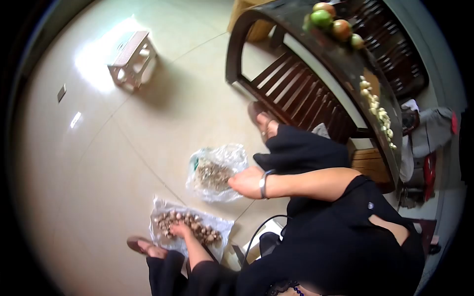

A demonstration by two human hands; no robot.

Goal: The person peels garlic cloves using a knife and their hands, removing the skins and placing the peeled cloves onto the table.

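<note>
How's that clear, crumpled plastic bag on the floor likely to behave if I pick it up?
The clear, crumpled plastic bag will probably be floppy, since its thin film lies in loose folds. The small grey-brown scraps inside may shift or spill, as the bag seems spread open around them. It may feel light, because the scraps look flaky, though blurred.

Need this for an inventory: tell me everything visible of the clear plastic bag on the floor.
The clear plastic bag looks thin, see-through and crumpled, its edges spread open, with a green patch at image left. It lies on the pale tiled floor, holding a loose heap of greyish-brown, flaky bits. The right hand is over its edge; whether it touches the plastic or the contents is unclear.
</note>
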